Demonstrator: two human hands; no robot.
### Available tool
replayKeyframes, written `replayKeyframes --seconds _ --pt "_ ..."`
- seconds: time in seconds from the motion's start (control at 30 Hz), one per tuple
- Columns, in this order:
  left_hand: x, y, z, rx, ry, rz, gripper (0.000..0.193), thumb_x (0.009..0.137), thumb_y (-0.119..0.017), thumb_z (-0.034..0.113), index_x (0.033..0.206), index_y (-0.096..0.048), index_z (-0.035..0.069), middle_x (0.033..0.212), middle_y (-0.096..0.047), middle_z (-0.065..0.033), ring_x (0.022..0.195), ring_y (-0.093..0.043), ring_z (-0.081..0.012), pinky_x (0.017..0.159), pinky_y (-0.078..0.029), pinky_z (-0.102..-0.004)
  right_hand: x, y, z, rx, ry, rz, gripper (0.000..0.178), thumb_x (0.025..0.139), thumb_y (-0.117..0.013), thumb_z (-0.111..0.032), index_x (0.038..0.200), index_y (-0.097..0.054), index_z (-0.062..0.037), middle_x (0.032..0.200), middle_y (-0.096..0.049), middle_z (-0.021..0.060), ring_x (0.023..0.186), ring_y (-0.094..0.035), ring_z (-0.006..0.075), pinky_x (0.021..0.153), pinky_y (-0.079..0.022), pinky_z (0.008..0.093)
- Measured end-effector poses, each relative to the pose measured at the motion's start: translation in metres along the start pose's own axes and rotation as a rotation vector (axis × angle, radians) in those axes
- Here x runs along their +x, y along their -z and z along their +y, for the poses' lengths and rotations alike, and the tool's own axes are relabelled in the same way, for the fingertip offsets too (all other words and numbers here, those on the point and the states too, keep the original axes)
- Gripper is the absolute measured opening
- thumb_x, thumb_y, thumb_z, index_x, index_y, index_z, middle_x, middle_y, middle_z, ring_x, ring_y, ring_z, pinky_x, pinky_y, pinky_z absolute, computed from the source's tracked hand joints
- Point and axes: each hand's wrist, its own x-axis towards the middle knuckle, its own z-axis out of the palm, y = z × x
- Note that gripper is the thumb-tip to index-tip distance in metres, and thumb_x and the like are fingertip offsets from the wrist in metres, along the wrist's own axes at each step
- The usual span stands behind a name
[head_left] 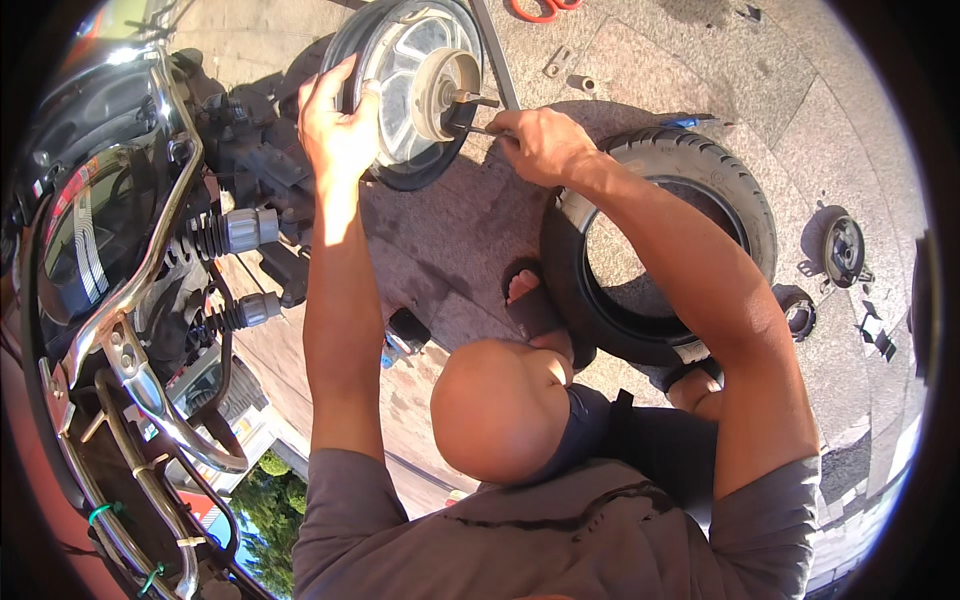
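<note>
A silver hub-motor wheel [403, 125] with a dark rim and no tyre stands tilted at the top middle. My left hand [338, 130] grips the rim's left side, thumb toward the silver face and fingers over the edge. Closed around a thin dark rod-like tool [484, 130], my right hand [548, 146] is just right of the wheel. The rod's other end reaches the area beside the axle [478, 99]; whether it touches there I cannot tell. My fingers hide most of its grip end.
A loose tyre [745, 165] lies right of my feet. A scooter with chrome tubes [150, 235] and a grey-capped shock absorber [250, 230] fills the left. A flat bar [495, 55], red handles [535, 10] and a round dark part [843, 250] are on the paving.
</note>
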Motion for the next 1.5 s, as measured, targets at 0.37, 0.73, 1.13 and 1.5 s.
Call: replayKeyframes --seconds 0.37,0.73,1.13,1.5 --pt "-0.004 0.001 0.003 0.003 0.035 0.032 0.040 0.076 -0.077 0.018 0.115 -0.072 0.015 0.116 -0.063 -0.0142 0.108 -0.064 -0.0302 0.094 -0.051 -0.0382 -0.007 0.029 -0.010 -0.174 0.015 -0.092 0.028 0.092 -0.055 -0.021 0.116 -0.068 -0.0146 0.103 -0.071 0.0173 0.096 -0.068 0.0350 0.088 -0.053 0.0435" --pt "0.001 -0.002 0.009 0.026 0.019 0.063 0.037 0.077 -0.077 0.021 0.113 -0.072 0.016 0.111 -0.066 -0.0122 0.105 -0.065 -0.0302 0.092 -0.051 -0.0377 0.008 0.039 0.026 -0.209 0.092 0.080 0.027 0.092 -0.057 -0.017 0.116 -0.069 -0.0160 0.097 -0.071 0.0176 0.090 -0.068 0.0359 0.081 -0.055 0.0437" --pt "0.005 -0.002 0.010 0.018 0.011 0.056 0.037 0.076 -0.076 0.020 0.113 -0.072 0.016 0.109 -0.067 -0.0122 0.102 -0.066 -0.0299 0.089 -0.052 -0.0376 0.026 0.034 0.011 -0.384 0.069 -0.018 0.030 0.090 -0.056 -0.016 0.118 -0.068 -0.0170 0.093 -0.071 0.0175 0.088 -0.069 0.0354 0.080 -0.055 0.0465" --pt "0.003 -0.002 0.005 0.037 -0.020 0.031 0.036 0.079 -0.075 0.022 0.115 -0.072 0.018 0.111 -0.066 -0.0115 0.101 -0.066 -0.0277 0.089 -0.052 -0.0356 0.016 0.013 0.029 0.183 -0.067 0.045 0.032 0.093 -0.051 -0.011 0.120 -0.067 -0.0075 0.073 -0.065 0.0013 0.064 -0.060 0.0090 0.059 -0.048 0.0262"
